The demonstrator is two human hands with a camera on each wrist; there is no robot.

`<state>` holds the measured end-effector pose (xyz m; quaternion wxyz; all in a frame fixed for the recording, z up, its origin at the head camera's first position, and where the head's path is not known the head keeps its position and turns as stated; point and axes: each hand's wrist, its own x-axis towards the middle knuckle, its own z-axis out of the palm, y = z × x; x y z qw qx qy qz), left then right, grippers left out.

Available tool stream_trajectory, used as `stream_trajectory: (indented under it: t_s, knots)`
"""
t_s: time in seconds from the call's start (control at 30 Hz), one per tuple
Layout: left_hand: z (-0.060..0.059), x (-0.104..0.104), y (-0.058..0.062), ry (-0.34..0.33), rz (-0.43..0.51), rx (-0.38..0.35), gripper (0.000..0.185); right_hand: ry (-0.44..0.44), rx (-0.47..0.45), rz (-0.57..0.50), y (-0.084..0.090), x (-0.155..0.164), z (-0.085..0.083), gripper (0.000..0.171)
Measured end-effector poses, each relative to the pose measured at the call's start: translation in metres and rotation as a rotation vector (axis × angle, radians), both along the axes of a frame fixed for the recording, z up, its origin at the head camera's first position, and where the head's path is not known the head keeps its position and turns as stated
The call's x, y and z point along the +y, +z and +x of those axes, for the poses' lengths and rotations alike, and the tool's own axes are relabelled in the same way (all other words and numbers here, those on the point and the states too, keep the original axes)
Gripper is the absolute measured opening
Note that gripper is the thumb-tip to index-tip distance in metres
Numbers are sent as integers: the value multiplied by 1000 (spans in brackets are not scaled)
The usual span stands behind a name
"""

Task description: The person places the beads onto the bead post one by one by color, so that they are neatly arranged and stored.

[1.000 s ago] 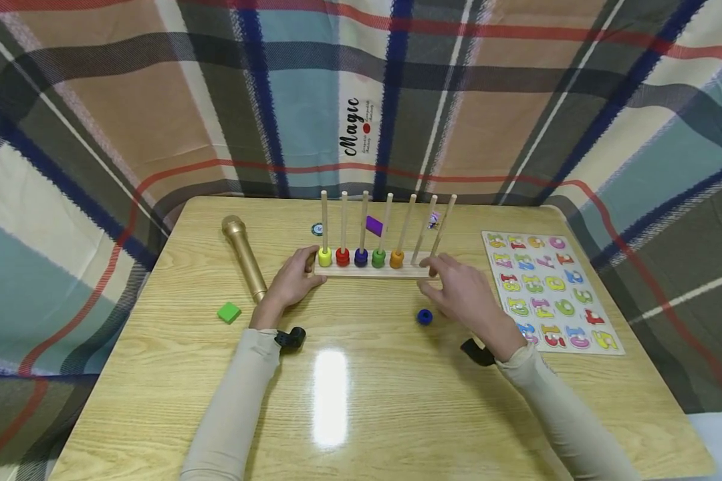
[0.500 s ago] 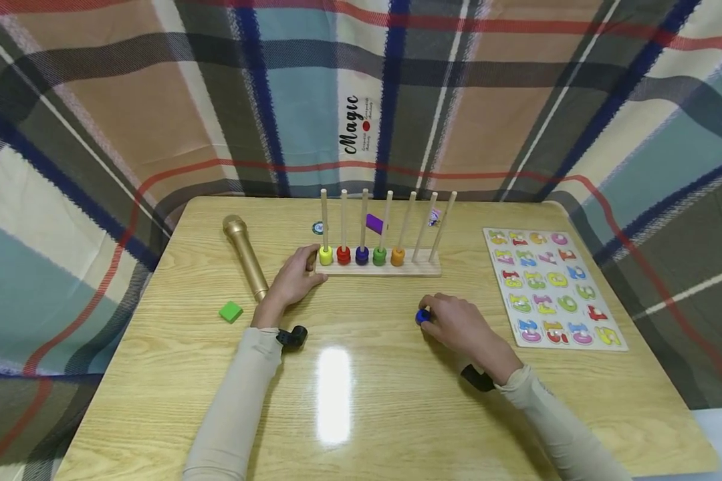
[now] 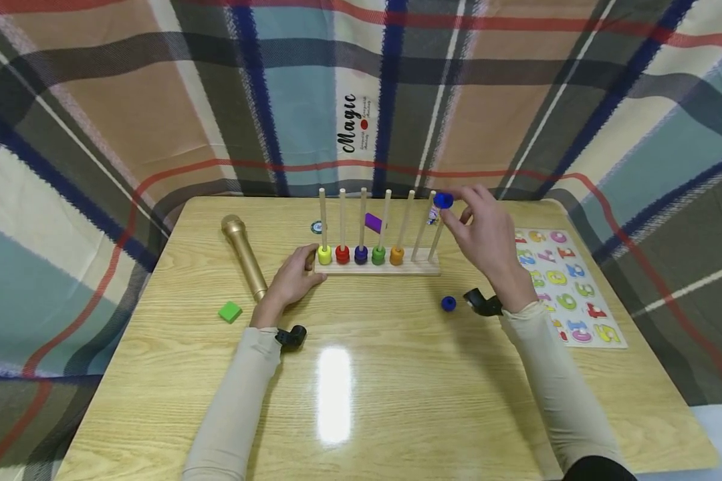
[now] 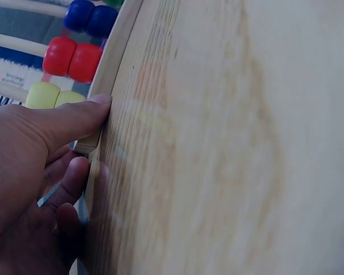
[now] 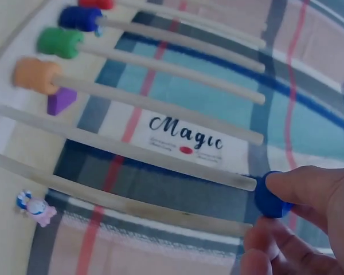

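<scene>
A wooden peg rack (image 3: 376, 269) stands mid-table with seven upright pegs. The five left pegs carry a yellow (image 3: 324, 255), red (image 3: 342, 254), dark blue (image 3: 361, 254), green (image 3: 378, 255) and orange bead (image 3: 396, 256). My left hand (image 3: 303, 267) grips the rack's left end, thumb (image 4: 69, 123) against the base edge (image 4: 112, 69). My right hand (image 3: 459, 210) is raised and pinches a blue bead (image 3: 442, 200) at the tips of the two bare right pegs. In the right wrist view that bead (image 5: 272, 196) touches one peg's tip. A second blue bead (image 3: 448, 304) lies on the table.
A gold microphone (image 3: 245, 260) lies left of the rack, a green block (image 3: 229, 312) nearer me. Behind the rack are a purple block (image 3: 374, 223) and a small figure (image 3: 434, 216). A number puzzle board (image 3: 571, 294) sits at the right. Plaid cloth walls surround the table.
My right hand dropped to the table, pinched a blue bead and lifted it to the peg tops. Another blue bead now shows on the table. The left hand stayed put.
</scene>
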<state>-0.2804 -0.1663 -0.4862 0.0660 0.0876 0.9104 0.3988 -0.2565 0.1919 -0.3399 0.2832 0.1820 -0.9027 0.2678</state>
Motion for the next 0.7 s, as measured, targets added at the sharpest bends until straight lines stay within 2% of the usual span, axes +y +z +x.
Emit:
stream_trajectory:
  t_s: [0.1, 0.27, 0.7]
  knots:
    - [-1, 1, 0, -6, 4, 10, 76, -3, 1, 8, 5, -2, -10, 30]
    - [-2, 3, -1, -15, 3, 21, 76, -16, -18, 34, 7, -4, -17, 33]
    - [-1, 0, -4, 0, -6, 21, 77, -33, -125, 90, 9, -9, -20, 37]
